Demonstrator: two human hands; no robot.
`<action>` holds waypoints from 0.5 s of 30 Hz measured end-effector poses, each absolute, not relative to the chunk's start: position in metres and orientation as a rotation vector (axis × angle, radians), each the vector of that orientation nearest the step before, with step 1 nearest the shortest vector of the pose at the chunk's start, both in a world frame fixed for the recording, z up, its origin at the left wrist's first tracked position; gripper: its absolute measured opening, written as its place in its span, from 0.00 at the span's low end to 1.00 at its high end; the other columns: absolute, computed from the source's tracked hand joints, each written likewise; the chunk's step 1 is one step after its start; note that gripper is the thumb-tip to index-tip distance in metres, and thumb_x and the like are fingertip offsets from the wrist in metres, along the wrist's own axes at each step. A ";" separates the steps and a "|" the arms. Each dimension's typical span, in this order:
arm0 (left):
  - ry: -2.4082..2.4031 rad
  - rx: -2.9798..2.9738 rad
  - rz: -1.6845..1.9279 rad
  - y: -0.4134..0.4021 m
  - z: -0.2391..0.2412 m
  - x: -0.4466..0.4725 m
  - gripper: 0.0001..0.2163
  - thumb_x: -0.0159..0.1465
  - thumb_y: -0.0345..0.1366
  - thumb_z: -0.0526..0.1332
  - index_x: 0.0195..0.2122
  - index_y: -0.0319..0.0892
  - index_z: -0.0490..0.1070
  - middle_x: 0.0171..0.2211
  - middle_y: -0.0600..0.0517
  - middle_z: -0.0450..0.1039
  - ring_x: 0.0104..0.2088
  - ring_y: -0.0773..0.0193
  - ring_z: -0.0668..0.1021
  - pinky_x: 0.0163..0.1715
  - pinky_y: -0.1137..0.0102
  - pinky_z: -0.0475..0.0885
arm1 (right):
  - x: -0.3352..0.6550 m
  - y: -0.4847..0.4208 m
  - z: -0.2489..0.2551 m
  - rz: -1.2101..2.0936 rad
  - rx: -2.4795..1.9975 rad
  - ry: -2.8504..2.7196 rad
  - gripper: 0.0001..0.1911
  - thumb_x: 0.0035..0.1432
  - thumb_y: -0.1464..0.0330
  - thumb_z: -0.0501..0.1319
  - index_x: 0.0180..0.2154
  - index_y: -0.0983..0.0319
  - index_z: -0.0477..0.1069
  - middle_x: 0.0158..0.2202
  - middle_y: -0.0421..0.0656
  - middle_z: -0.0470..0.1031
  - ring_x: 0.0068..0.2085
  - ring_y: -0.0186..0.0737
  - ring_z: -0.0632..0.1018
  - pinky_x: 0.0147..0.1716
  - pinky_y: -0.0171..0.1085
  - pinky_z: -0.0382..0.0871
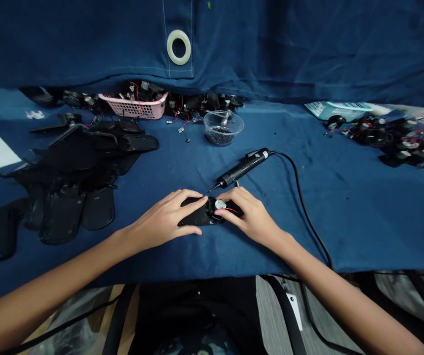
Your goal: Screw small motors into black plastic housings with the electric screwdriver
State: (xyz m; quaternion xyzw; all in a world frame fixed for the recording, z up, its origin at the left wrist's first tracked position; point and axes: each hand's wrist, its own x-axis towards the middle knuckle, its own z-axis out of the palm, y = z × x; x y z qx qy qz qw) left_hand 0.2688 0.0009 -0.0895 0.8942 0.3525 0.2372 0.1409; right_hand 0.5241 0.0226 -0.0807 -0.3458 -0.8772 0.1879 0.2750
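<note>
A flat black plastic part lies on the blue cloth in front of me, with a small round speaker and red wires seated at its right end. My left hand rests over the part's left side, fingers stretched along it and thumb under its near edge. My right hand grips the right end, fingertips pinching around the speaker. An electric screwdriver with a black cable lies just behind my hands, tip pointing toward the part.
A pile of black plastic shells fills the left. A pink basket, a clear cup of screws, a teal basket and several loose speakers sit at the back and right. A blue tarp hangs behind.
</note>
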 end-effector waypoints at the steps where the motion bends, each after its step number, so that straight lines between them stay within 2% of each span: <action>1: 1.001 2.594 0.715 0.003 -0.090 0.268 0.25 0.63 0.43 0.63 0.61 0.46 0.63 0.57 0.44 0.66 0.56 0.54 0.71 0.56 0.56 0.68 | 0.523 0.025 -0.081 0.511 -0.924 -2.346 0.10 0.64 0.61 0.59 0.44 0.59 0.68 0.42 0.45 0.75 0.44 0.42 0.75 0.47 0.44 0.70; 5: 0.949 2.614 0.825 0.009 -0.090 0.268 0.16 0.64 0.41 0.63 0.52 0.43 0.70 0.57 0.45 0.68 0.56 0.58 0.72 0.56 0.59 0.69 | 0.521 0.030 -0.082 0.559 -0.920 -2.295 0.10 0.63 0.60 0.59 0.42 0.59 0.68 0.41 0.44 0.75 0.43 0.41 0.75 0.46 0.42 0.70; 9: 0.902 2.661 0.864 0.011 -0.091 0.270 0.15 0.64 0.40 0.63 0.50 0.41 0.72 0.52 0.47 0.74 0.57 0.58 0.71 0.56 0.60 0.69 | 0.521 0.031 -0.085 0.598 -0.920 -2.275 0.12 0.63 0.60 0.60 0.43 0.60 0.68 0.41 0.44 0.75 0.44 0.41 0.75 0.47 0.41 0.70; 15: 0.890 2.762 0.800 0.014 -0.087 0.272 0.15 0.65 0.40 0.62 0.52 0.42 0.73 0.51 0.48 0.76 0.56 0.57 0.71 0.53 0.60 0.70 | 0.522 0.031 -0.087 0.581 -0.935 -2.282 0.13 0.62 0.59 0.60 0.44 0.60 0.69 0.41 0.44 0.75 0.44 0.41 0.76 0.46 0.41 0.70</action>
